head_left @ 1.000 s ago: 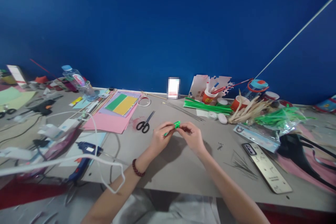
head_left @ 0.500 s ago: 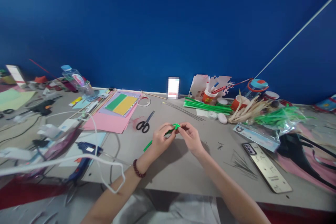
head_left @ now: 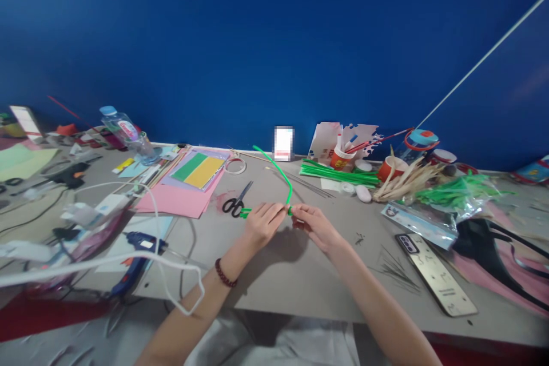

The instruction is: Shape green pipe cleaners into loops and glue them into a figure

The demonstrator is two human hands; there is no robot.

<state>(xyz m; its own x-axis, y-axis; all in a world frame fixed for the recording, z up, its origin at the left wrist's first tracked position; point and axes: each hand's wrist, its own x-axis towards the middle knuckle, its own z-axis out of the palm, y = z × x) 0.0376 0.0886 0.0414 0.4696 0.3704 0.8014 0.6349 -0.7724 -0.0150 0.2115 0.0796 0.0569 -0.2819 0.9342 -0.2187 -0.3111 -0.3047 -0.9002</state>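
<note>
Between my hands is a green pipe cleaner (head_left: 288, 183), one long end rising from my fingertips and bending away to the upper left. My left hand (head_left: 265, 224) is closed around green pipe cleaner, and a folded green bit pokes out on its left side. With thumb and index finger, my right hand (head_left: 313, 225) pinches the green piece where it meets the left fingertips. How the strands are twisted there is hidden by my fingers. Black scissors (head_left: 234, 206) lie just left of my left hand, their handles close to the folded green bit.
Behind my hands lie a bundle of green pipe cleaners (head_left: 338, 172) and a red cup of pens (head_left: 342, 158). To the right are thin dark wires (head_left: 397, 271) and a phone (head_left: 437, 274). Leftward are pink paper (head_left: 175, 200), a blue glue gun (head_left: 139, 254) and a white cable (head_left: 128, 257).
A long green end now stands up from between my hands. The folded green part has swung to the left of my left hand, which has turned palm-down. My right hand stays pinched.
</note>
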